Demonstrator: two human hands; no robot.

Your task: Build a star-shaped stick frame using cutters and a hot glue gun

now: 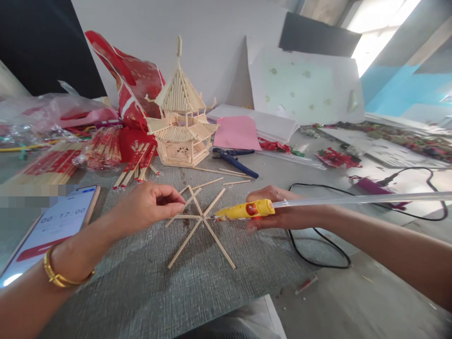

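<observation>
My left hand (151,205), with a gold bracelet (52,270) at the wrist, pinches a short wooden stick (193,197) at the left of a star-shaped stick frame (219,246). The frame lies on the grey tabletop, its sticks meeting in the middle. My right hand (263,221) is wrapped round a yellow hot glue gun (243,210). The gun's nozzle points left, close to the frame's centre; whether it touches cannot be made out. A long clear glue stick (353,200) runs out of its back to the right. Fingertips of my right hand are partly hidden behind the gun.
Behind the frame stands a pagoda model (181,122) of sticks. Dark blue cutting pliers (238,165) and loose sticks lie before it. A phone (60,226), bundled chopsticks (100,148) and a red bag (137,80) are at the left. A black cord (319,252) loops at the right.
</observation>
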